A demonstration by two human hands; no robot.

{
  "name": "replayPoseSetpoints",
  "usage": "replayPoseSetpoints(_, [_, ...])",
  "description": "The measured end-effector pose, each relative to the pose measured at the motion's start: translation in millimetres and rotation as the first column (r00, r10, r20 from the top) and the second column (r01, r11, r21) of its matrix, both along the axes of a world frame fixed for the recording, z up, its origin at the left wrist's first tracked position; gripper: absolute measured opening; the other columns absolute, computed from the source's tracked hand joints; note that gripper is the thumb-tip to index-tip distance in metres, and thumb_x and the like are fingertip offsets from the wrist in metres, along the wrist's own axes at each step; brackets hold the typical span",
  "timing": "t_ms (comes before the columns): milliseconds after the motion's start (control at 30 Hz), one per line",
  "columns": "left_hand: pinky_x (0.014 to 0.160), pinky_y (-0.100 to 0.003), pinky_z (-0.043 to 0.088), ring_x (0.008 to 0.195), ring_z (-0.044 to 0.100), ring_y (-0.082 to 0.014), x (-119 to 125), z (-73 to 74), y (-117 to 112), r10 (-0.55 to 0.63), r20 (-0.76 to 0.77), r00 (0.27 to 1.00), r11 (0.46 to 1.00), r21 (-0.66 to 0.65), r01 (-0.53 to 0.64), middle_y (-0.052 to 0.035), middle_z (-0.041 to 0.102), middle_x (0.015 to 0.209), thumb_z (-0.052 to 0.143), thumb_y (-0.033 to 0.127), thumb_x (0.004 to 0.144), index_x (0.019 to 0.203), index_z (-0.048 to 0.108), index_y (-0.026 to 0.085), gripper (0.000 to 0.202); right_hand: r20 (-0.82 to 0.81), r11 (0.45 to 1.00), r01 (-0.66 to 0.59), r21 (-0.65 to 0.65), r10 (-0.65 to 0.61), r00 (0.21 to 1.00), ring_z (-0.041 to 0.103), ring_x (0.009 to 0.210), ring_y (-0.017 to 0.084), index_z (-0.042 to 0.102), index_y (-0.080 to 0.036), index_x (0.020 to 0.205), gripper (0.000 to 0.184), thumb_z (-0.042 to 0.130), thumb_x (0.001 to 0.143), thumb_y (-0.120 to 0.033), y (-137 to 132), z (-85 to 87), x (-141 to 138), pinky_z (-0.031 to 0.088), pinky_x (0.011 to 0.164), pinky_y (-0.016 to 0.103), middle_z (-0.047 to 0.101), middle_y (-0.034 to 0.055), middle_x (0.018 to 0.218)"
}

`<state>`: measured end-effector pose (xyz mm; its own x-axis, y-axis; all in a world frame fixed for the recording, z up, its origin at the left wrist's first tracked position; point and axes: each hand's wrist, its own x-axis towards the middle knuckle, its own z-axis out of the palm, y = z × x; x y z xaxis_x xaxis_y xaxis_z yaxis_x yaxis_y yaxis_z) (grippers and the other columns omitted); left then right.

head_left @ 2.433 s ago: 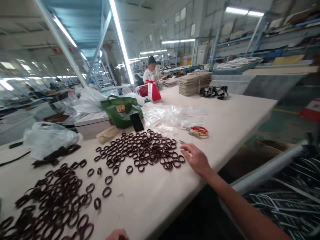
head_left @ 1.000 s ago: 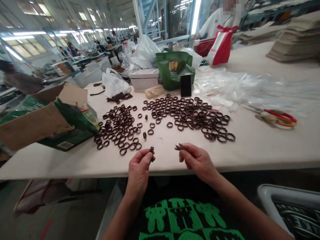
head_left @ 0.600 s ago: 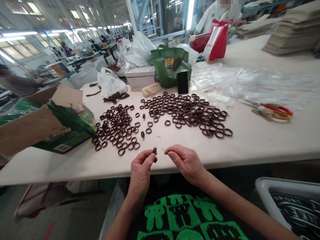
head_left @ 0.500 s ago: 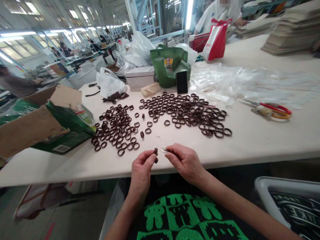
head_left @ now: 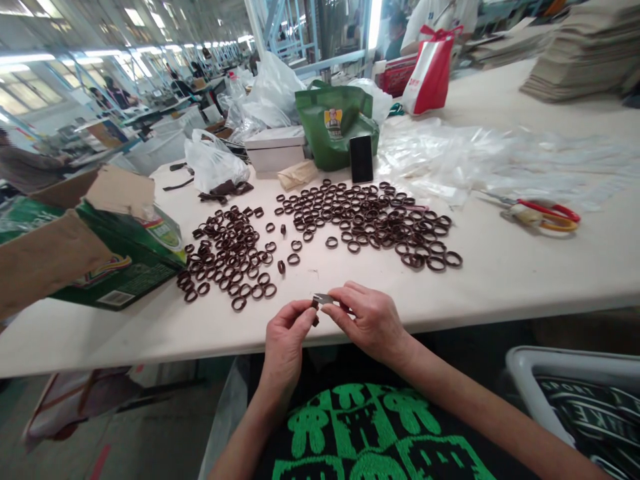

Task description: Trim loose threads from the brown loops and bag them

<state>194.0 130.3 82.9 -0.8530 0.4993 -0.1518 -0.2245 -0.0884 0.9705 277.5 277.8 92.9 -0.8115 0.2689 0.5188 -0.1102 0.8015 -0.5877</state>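
Observation:
My left hand [head_left: 290, 328] pinches a small dark brown fabric loop [head_left: 315, 313] between thumb and forefinger, just above the table's front edge. My right hand [head_left: 369, 319] is closed around a pair of thread snips [head_left: 324, 299], whose metal blades point left and meet the top of the loop. Most of the snips' body is hidden by the fingers. Beyond my hands lie two spreads of similar brown loops: one pile [head_left: 227, 257] on the left, and a wider one [head_left: 370, 217] at the centre and right. A few single loops [head_left: 293, 259] lie between them.
An open green cardboard box [head_left: 125, 273] stands left. Scissors with red and yellow handles [head_left: 547, 215] lie right, near clear plastic bags [head_left: 480, 160]. Behind the loops are a phone [head_left: 361, 160], a green pouch [head_left: 320, 127] and a white box [head_left: 275, 150]. A grey bin [head_left: 530, 363] is below right.
The snips in my right hand have moved slightly left, bringing their blades onto the top of the loop. My left hand keeps its pinch. The whole view has shifted a little.

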Motion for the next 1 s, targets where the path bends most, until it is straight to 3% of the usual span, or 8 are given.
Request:
replayPoseSetpoints(233, [0.077,-0.027,0.046,0.076,0.057,-0.0149,-0.3,-2.1,-1.2,-0.002,-0.017,1.000,1.000,-0.019,0.001,-0.0025,0.071,0.080,0.075,0.031,0.077,0.088,0.076,0.017,0.018,0.060,0.999,0.020,0.040,-0.022,0.998,0.051,0.063,0.013,0.068,-0.017,0.088,0.036,0.047,0.102,-0.042,0.1,-2.6,-0.2,0.033,0.061,0.026,0.059,0.0028,0.071])
replayPoseSetpoints(367, [0.077,-0.025,0.047,0.075,0.059,-0.0128,-0.3,-0.5,-0.7,0.004,0.033,0.999,1.000,0.014,-0.004,-0.0016,0.071,0.078,0.077,0.030,0.075,0.087,0.075,0.017,0.018,0.051,0.988,-0.016,-0.154,0.024,0.998,0.052,0.064,0.013,0.069,-0.016,0.084,0.034,0.050,0.100,-0.039,1.6,-5.2,-2.3,0.036,0.063,0.026,0.058,0.0023,0.070])
replayPoseSetpoints(433, [0.079,-0.026,0.050,0.074,0.062,-0.0129,0.3,2.6,0.8,-0.011,0.152,0.988,0.997,0.082,-0.002,-0.0024,0.072,0.080,0.080,0.031,0.072,0.083,0.074,0.016,0.019,0.045,0.918,-0.044,-0.394,0.067,0.997,0.053,0.064,0.013,0.069,-0.015,0.082,0.036,0.049,0.099,-0.040,2.8,-6.2,-3.9,0.038,0.063,0.026,0.058,0.0016,0.068])
replayPoseSetpoints(533, [0.080,-0.029,0.054,0.076,0.067,-0.0140,1.6,8.5,3.4,-0.105,0.342,0.934,0.982,0.182,0.044,-0.0041,0.073,0.087,0.080,0.031,0.072,0.082,0.072,0.015,0.020,0.036,0.678,-0.057,-0.733,0.121,0.992,0.048,0.058,0.011,0.070,-0.015,0.086,0.040,0.050,0.095,-0.048,3.8,-8.2,-6.6,0.037,0.057,0.025,0.056,0.0000,0.066])
replayPoseSetpoints(600, [0.077,-0.027,0.056,0.076,0.068,-0.0138,2.4,11.0,4.1,-0.161,0.409,0.898,0.974,0.214,0.077,-0.0052,0.074,0.091,0.079,0.030,0.074,0.084,0.072,0.014,0.020,0.045,0.533,-0.034,-0.846,0.135,0.990,0.041,0.053,0.009,0.070,-0.014,0.091,0.041,0.057,0.088,-0.053,3.5,-9.6,-8.0,0.033,0.051,0.024,0.057,-0.0007,0.068])
replayPoseSetpoints(667, [0.075,-0.025,0.056,0.076,0.068,-0.0135,2.9,11.3,3.9,-0.180,0.448,0.876,0.968,0.238,0.077,-0.0061,0.074,0.093,0.079,0.029,0.075,0.085,0.071,0.014,0.020,0.071,0.446,-0.001,-0.895,0.143,0.987,0.036,0.050,0.007,0.069,-0.014,0.093,0.042,0.064,0.082,-0.053,2.5,-10.7,-8.7,0.029,0.047,0.023,0.057,-0.0008,0.070])
replayPoseSetpoints(833, [0.077,-0.023,0.054,0.085,0.067,-0.0129,2.7,7.8,2.8,-0.168,0.476,0.863,0.972,0.227,0.063,-0.0048,0.072,0.094,0.078,0.027,0.075,0.089,0.071,0.015,0.019,0.085,0.399,0.008,-0.917,0.176,0.981,0.035,0.049,0.006,0.069,-0.014,0.093,0.038,0.068,0.078,-0.049,-1.8,-10.8,-8.3,0.027,0.043,0.021,0.058,-0.0008,0.071])
replayPoseSetpoints(1000, [0.069,-0.021,0.048,0.071,0.059,-0.0106,2.8,5.5,3.9,-0.142,0.344,0.928,0.987,0.115,0.108,-0.0003,0.066,0.075,0.082,0.034,0.069,0.079,0.069,0.015,0.025,0.030,0.378,-0.077,-0.923,0.269,0.963,0.052,0.060,0.011,0.067,-0.015,0.088,0.031,0.070,0.078,-0.044,-4.3,-8.7,-8.8,0.044,0.056,0.023,0.062,-0.0001,0.071])
